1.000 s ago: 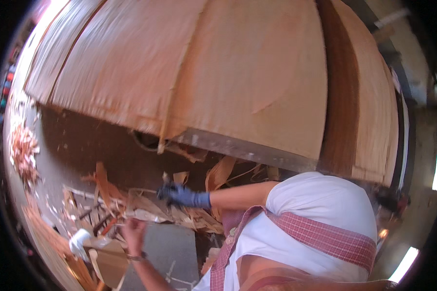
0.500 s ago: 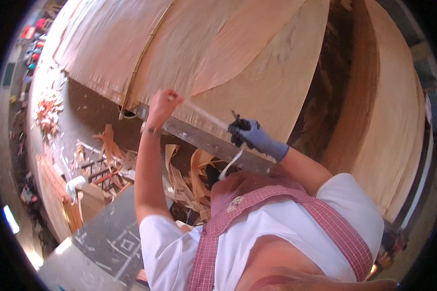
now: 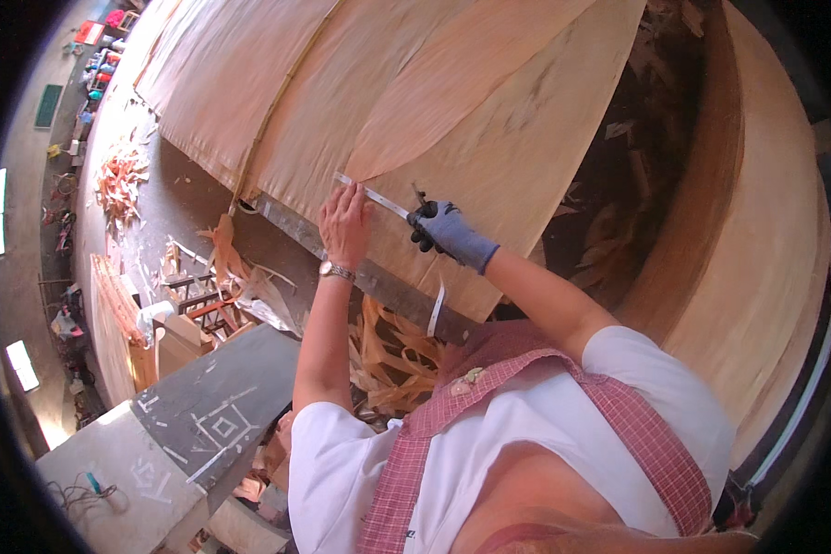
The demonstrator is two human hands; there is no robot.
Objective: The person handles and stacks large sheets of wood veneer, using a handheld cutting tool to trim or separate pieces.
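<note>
My bare left hand (image 3: 344,229) lies on the edge of a large sheet of wood veneer (image 3: 517,175). Its fingers are stretched out and press one end of a narrow white tape strip (image 3: 385,199) onto the wood. The strip runs right to my gloved right hand (image 3: 450,234), closed around it. A thin dark tool sticks up from that grip; its kind is unclear. Another length of white tape (image 3: 437,310) hangs down below the right hand, over a grey bar (image 3: 392,291) along the sheet's near edge. Just above the strip, a pinkish piece of veneer (image 3: 434,102) tapers to a point.
A thin rod (image 3: 286,83) crosses the veneer at left. Wood shavings (image 3: 383,346) lie beneath the near edge. A grey bench (image 3: 222,406) with chalk marks stands at lower left. More curved veneer (image 3: 766,249) rises at right, past a dark gap with scraps.
My left hand has come down and right from a raised fist and now lies on the veneer. The tape, earlier stretched and blurred, rests on the wood. My right hand has shifted slightly left.
</note>
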